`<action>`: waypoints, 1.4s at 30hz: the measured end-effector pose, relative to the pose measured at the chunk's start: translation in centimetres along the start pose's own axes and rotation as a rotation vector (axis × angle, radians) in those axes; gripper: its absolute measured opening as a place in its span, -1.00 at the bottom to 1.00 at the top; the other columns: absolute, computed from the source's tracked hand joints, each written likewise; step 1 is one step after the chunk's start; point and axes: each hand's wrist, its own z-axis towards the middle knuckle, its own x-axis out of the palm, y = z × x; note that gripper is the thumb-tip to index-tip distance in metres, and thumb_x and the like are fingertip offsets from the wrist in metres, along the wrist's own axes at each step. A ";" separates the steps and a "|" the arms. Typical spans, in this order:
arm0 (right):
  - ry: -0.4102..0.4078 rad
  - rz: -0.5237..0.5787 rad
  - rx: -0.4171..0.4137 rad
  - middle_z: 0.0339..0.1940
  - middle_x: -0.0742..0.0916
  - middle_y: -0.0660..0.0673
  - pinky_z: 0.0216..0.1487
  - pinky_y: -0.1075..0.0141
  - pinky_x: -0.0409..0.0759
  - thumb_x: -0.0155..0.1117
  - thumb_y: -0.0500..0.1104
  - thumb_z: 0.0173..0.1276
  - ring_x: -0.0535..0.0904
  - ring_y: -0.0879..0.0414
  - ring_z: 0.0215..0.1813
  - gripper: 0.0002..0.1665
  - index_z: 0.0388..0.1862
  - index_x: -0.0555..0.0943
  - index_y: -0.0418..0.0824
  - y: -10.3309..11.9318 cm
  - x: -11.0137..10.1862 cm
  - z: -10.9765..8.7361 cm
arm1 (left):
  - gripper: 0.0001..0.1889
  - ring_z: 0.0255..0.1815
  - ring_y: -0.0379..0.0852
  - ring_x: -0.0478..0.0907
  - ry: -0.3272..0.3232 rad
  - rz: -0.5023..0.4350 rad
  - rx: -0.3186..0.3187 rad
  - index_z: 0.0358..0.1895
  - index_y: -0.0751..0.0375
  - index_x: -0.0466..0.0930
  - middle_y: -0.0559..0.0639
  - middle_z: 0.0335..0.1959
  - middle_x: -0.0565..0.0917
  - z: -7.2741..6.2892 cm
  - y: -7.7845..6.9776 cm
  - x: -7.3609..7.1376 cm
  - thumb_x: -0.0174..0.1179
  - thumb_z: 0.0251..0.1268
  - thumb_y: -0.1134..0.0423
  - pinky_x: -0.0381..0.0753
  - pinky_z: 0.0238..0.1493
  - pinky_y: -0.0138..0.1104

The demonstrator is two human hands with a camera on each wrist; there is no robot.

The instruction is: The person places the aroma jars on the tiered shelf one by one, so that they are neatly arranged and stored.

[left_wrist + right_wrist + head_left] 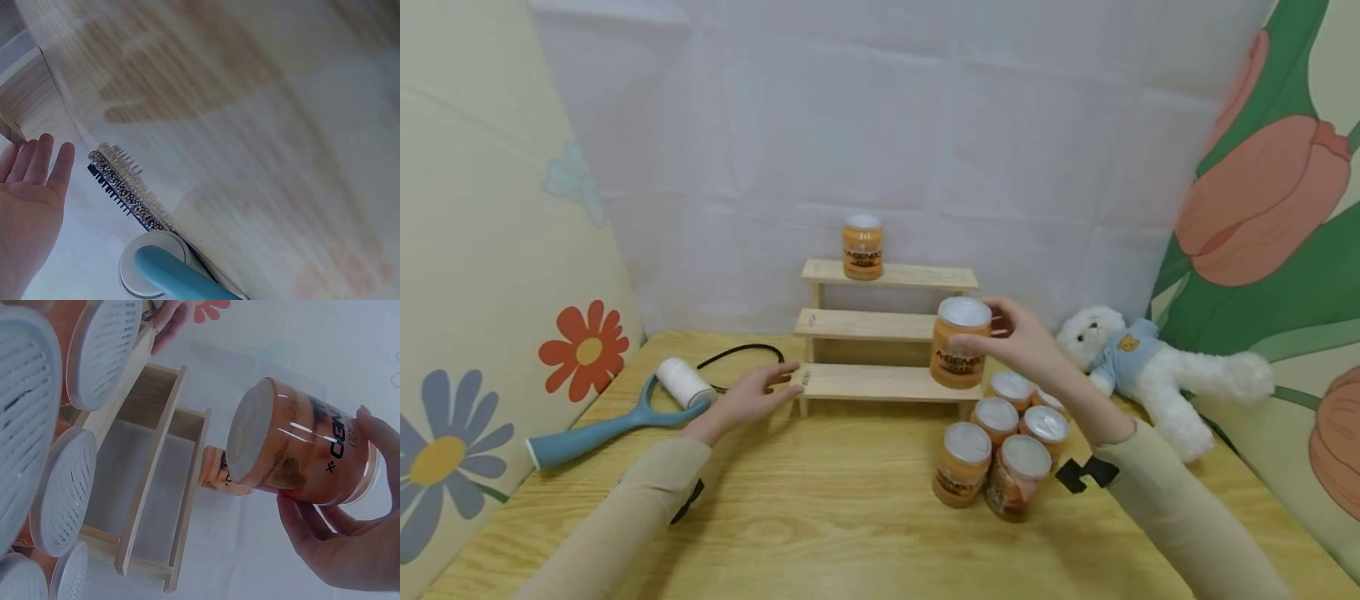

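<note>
My right hand (1022, 337) grips an orange jar (957, 354) with a white lid between thumb and fingers, in front of the right end of the wooden three-step rack (865, 382). In the right wrist view this jar (306, 444) appears sideways, clear of the rack. Another orange jar (862, 250) stands upright on the top step, left of its middle. My left hand (747, 404) has its fingers extended by the left end of the bottom step; whether they touch it I cannot tell. Several more lidded jars (961, 475) stand clustered on the table, right of the rack.
Left of the left hand lies a blue-handled roller (602, 432) with a white roll (685, 382). Behind it is a thin black curved band (745, 347). A toothed, beaded strip (131, 187) shows in the left wrist view. A white teddy bear (1138, 358) in blue lies right.
</note>
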 end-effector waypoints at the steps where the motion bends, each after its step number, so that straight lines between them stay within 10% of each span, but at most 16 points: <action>1: -0.008 -0.008 0.004 0.07 0.59 -0.12 0.01 0.12 0.58 0.41 0.10 0.13 0.51 -0.02 0.08 -0.29 0.23 0.41 -0.07 0.0 0.0 0.4 | -0.35 0.28 0.30 0.34 0.003 -0.001 0.000 0.38 0.38 0.20 0.31 0.36 0.30 -0.1 0.0 0.0 0.04 0.40 -0.01 0.38 0.24 0.12; 42: -0.210 0.207 0.064 0.24 0.52 -0.23 0.28 0.12 0.44 0.34 0.03 0.22 0.43 -0.05 0.25 -0.20 0.33 0.29 -0.28 -1.2 0.6 14.1 | -0.36 0.28 0.27 0.35 -0.016 -0.022 -0.019 0.37 0.35 0.24 0.28 0.35 0.33 -0.3 -0.3 0.1 0.08 0.37 0.00 0.37 0.26 0.11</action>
